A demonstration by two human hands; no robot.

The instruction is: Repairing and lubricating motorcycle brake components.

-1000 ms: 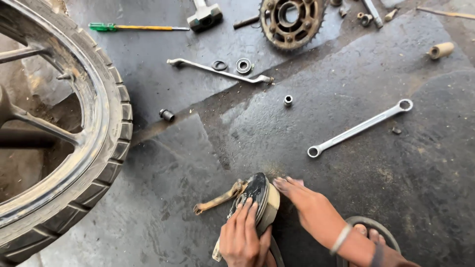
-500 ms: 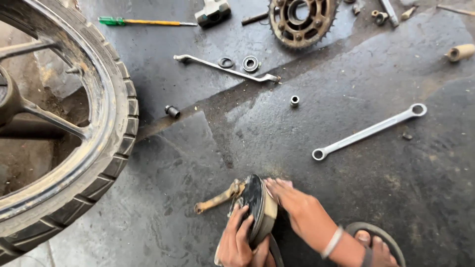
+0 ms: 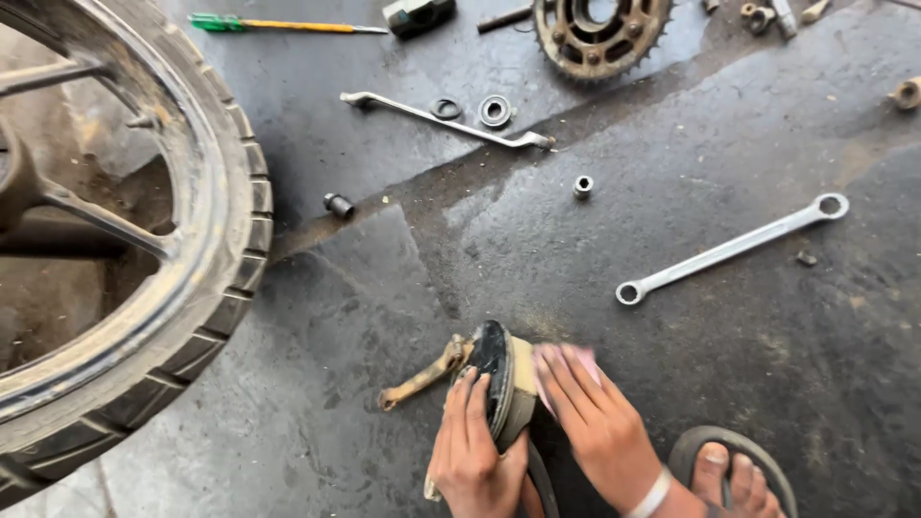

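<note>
My left hand [image 3: 472, 459] grips a round brake drum plate [image 3: 494, 369] standing on edge on the floor, with a rusty lever arm [image 3: 422, 378] sticking out to its left. Flat against the plate's tan brake shoe [image 3: 521, 391] lies my right hand [image 3: 593, 422], pressing a small pinkish piece of abrasive paper [image 3: 576, 357] to the lining. The fingers of both hands cover the lower half of the plate.
A motorcycle wheel with its tyre [image 3: 182, 297] fills the left. On the dark oily floor lie a ring spanner [image 3: 731, 248], a long spanner [image 3: 446, 120], a bearing [image 3: 495, 110], a sprocket [image 3: 600, 34], a screwdriver [image 3: 288, 25] and small nuts [image 3: 582, 185]. My sandalled foot [image 3: 734, 472] is at bottom right.
My right hand has slid a little along the brake shoe while the left keeps the plate upright. The view has shifted slightly.
</note>
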